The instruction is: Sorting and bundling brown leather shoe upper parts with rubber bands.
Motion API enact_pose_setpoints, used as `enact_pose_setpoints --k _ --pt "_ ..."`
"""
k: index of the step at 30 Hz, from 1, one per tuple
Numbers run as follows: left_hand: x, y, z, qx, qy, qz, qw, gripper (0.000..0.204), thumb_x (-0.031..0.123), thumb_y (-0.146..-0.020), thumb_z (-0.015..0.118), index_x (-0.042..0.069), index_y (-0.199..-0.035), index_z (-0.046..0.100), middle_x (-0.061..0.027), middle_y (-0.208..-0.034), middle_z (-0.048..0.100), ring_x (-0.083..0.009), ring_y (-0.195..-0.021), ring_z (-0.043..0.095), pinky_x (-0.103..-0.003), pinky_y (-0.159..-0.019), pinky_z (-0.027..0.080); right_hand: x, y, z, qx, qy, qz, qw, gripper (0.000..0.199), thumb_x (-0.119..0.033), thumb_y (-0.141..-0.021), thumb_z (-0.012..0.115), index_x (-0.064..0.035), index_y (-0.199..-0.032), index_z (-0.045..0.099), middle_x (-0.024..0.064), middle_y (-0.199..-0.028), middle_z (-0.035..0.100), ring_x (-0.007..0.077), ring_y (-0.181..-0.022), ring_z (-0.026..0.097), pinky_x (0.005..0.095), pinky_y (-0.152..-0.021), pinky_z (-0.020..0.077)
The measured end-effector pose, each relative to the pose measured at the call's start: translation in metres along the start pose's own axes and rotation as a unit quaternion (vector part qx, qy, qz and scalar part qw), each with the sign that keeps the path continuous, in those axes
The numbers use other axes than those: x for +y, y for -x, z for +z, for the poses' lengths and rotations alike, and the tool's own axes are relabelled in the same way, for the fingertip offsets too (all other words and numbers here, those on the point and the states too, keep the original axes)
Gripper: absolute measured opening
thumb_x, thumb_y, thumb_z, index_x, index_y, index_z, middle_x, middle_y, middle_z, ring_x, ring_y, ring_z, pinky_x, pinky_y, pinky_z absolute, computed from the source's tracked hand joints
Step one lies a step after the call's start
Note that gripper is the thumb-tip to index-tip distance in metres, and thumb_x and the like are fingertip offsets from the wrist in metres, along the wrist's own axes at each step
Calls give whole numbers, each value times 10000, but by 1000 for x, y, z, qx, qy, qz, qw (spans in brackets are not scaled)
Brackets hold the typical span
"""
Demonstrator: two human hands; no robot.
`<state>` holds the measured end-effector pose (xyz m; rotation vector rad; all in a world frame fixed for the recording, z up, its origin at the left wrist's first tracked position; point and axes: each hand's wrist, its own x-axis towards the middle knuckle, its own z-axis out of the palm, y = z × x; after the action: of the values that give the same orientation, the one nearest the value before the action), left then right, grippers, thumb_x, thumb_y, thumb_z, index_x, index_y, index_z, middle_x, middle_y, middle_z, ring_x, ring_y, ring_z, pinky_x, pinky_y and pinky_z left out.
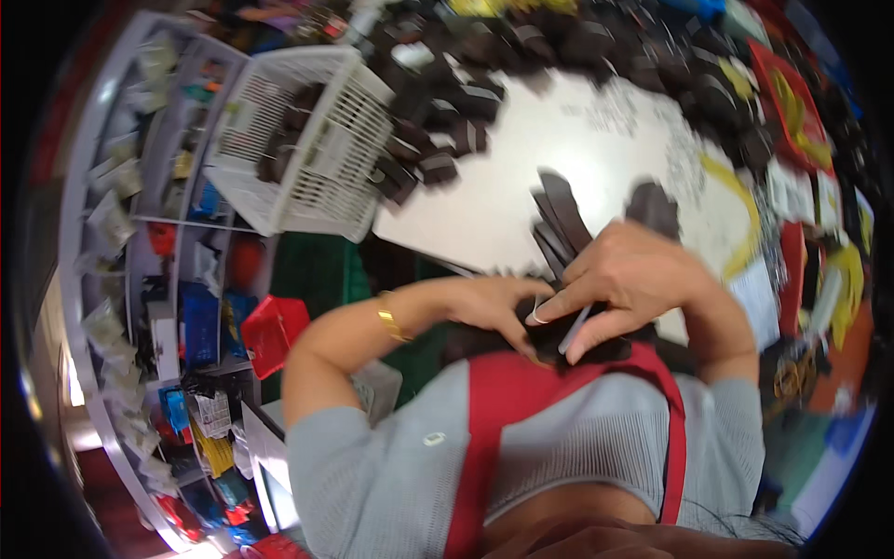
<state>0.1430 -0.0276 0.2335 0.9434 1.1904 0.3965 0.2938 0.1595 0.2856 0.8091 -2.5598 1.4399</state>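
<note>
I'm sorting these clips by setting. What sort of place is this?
Probably a small workshop or packing room. Heaps of dark brown strap-like pieces crowd a white worktable, more fill a white plastic lattice basket, and grey shelves of small bagged goods line the left. Both hands hold dark pieces.

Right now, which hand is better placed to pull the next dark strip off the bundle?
Probably the right hand: its fingers lie across the top of the dark strips, free to slide one off. The left hand cradles the bundle from below, its grip occupied.
</note>
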Motion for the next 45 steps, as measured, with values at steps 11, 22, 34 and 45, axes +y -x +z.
enact_pose_setpoints --k 11,22,34,45 --pt "-24 42 -34 404 229 119 878 600 -12 -660 736 7 -1236 569 -71 -1119 646 -168 -1029 607 -308 -919 479 27 54 31 144 -391 291 861 371 -47 -876 491 -29 -1205 663 136 -856 707 183 -665 677 282 -685 526" --pt "-2 -44 -76 646 -209 -48 732 795 284 -670 774 91 -1360 429 -241 -1164 628 -391 -1064 619 -440 -910 478 12 -90 101 173 -238 66 953 365 2 -853 603 -175 -1157 698 25 -1065 720 175 -859 703 279 -765 541" --pt "9 -22 -86 617 168 339 690 686 40 -721 765 -28 -1317 433 -129 -1144 588 -182 -957 615 -312 -848 521 135 -60 32 496 -332 193 779 755 -311 -805 749 91 -1372 454 161 -1347 545 192 -1186 550 281 -998 390" --pt "-11 7 -86 442 -631 193 607 680 -10 -628 669 230 -1260 594 -30 -993 613 -252 -740 603 -357 -676 519 131 -77 -8 236 -170 404 867 502 -496 -727 764 -32 -908 696 23 -756 630 103 -649 563 254 -600 438"
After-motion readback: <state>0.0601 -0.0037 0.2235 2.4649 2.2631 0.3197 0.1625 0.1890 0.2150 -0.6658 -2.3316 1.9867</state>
